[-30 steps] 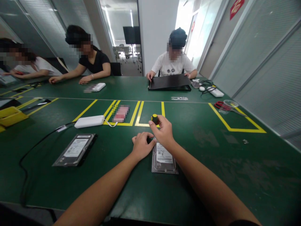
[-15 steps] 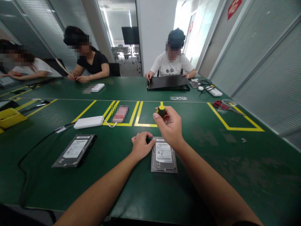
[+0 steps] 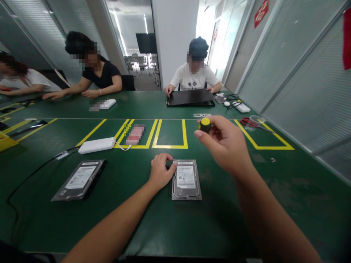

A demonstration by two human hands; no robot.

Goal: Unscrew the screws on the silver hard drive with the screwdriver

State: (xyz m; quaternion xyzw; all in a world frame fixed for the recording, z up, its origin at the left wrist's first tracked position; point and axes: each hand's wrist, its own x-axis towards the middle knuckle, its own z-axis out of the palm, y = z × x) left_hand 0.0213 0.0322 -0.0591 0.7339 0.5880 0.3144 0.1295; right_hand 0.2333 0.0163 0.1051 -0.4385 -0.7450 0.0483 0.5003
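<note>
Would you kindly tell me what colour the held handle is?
The handle is yellow and blackish, seen in the head view.

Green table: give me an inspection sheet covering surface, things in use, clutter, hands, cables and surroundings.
Surface: green table, marked with yellow tape.
Things in use: drive, lying flat; second drive, apart, to its left; tool, tip not visible.
Clutter: white box, phone, scissors.
Hands: left hand at the drive's left edge; right hand holds the tool raised.
Cables: black cable runs to the white box; white cable joins it to the phone.
Surroundings: three people across the table.
</note>
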